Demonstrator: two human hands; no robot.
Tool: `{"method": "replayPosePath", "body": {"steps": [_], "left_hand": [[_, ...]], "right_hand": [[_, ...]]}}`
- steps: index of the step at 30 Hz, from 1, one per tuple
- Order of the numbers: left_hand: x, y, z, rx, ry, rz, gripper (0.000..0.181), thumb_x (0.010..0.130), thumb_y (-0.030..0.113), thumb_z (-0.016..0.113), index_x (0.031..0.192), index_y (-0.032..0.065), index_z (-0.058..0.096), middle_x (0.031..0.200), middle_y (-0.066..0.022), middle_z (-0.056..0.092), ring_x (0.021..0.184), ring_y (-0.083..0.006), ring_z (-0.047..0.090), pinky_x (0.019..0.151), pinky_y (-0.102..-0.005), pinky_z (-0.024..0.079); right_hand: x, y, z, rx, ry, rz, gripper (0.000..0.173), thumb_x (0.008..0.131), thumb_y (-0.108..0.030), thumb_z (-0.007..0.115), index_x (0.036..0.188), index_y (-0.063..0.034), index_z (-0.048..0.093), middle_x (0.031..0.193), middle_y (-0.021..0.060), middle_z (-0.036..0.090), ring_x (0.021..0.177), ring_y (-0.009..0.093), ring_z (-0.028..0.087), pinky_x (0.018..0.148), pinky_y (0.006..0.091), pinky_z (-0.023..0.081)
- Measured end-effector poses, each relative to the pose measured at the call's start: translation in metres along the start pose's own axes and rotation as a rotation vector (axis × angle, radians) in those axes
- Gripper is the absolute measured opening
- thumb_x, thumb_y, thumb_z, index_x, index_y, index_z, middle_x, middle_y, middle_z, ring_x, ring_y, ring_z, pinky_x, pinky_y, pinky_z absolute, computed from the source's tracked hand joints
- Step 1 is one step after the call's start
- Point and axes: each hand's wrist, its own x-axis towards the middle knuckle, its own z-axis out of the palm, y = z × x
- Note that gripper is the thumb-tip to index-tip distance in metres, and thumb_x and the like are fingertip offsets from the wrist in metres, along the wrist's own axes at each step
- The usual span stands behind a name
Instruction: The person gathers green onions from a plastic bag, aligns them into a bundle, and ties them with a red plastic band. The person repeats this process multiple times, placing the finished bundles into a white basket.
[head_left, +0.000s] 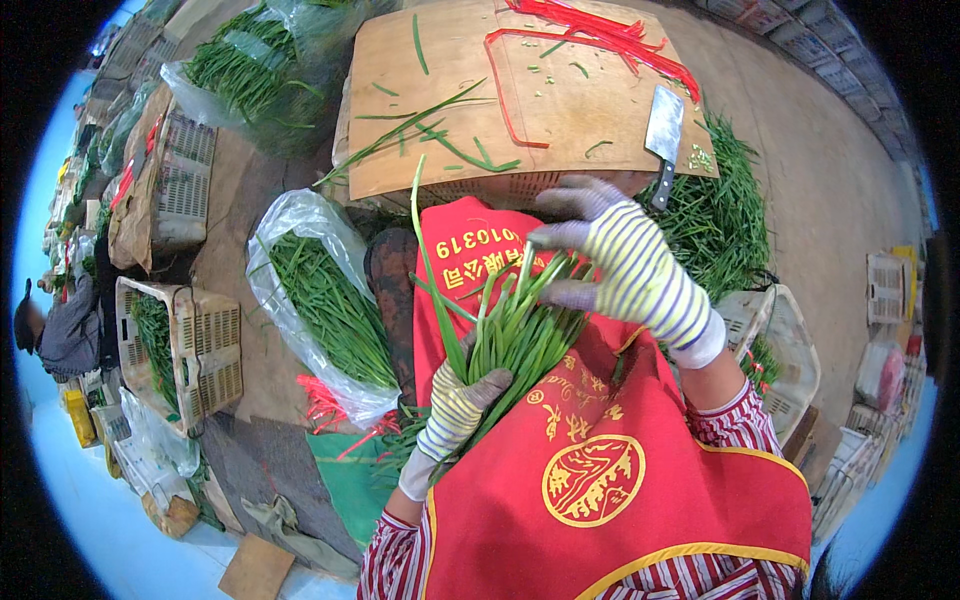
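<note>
A bunch of garlic chives (517, 337) rests above my lap, over a red apron (585, 405) that bears writing and a round emblem. My left hand (456, 405), in a striped knit glove, grips the bunch around its middle, thumb across the stalks. Pale stem ends point away from me, and one long stalk sticks up above the others. At those ends is my right hand (637, 251), gloved alike, with fingers and thumb spread; whether a fingertip touches a stem is unclear. Beyond it, a cleaver (664, 135) lies on a wooden board (450, 150), its black handle over the edge.
Red plastic ties (600, 37) and chive scraps lie on the board. Loose chives (720, 217) are heaped at its right. Chives fill a plastic bag (270, 217) to my left; a chive-holding crate (214, 337) stands farther left. Another person (71, 326) is at the far left.
</note>
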Motion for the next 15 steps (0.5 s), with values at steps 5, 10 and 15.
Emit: {"method": "replayPosePath", "body": {"steps": [5,10,15], "left_hand": [[-0.001,-0.008,-0.006,-0.004,0.02,-0.008,0.053,0.08,0.004,0.065,0.128,0.001,0.044,0.114,-0.0053,0.058,0.103,-0.0134,0.055,0.091,-0.0284,0.042],[-0.002,-0.009,-0.007,0.002,0.03,-0.048,0.043,0.08,0.01,0.067,0.119,0.0024,0.053,0.105,-0.0031,0.062,0.093,-0.0114,0.057,0.083,-0.0264,0.045],[-0.002,-0.025,-0.017,0.076,0.135,-0.024,0.034,0.08,0.015,0.067,0.111,0.0032,0.058,0.095,-0.0003,0.063,0.082,-0.0088,0.057,0.075,-0.0243,0.047]], "right_hand": [[-0.009,0.004,0.03,0.466,-0.017,0.115,0.014,0.072,-0.012,0.066,0.08,-0.002,0.061,0.096,0.0109,0.061,0.098,0.028,0.056,0.084,0.0385,0.046],[-0.018,0.009,0.06,1.161,0.239,0.712,0.014,0.078,-0.016,0.061,0.082,-0.0027,0.063,0.079,0.0032,0.061,0.074,0.014,0.056,0.073,0.0275,0.044],[-0.039,0.108,0.053,1.027,0.465,0.854,0.032,0.078,-0.025,0.062,0.098,-0.0008,0.064,0.096,0.0121,0.062,0.093,0.024,0.058,0.084,0.0331,0.045]]}}
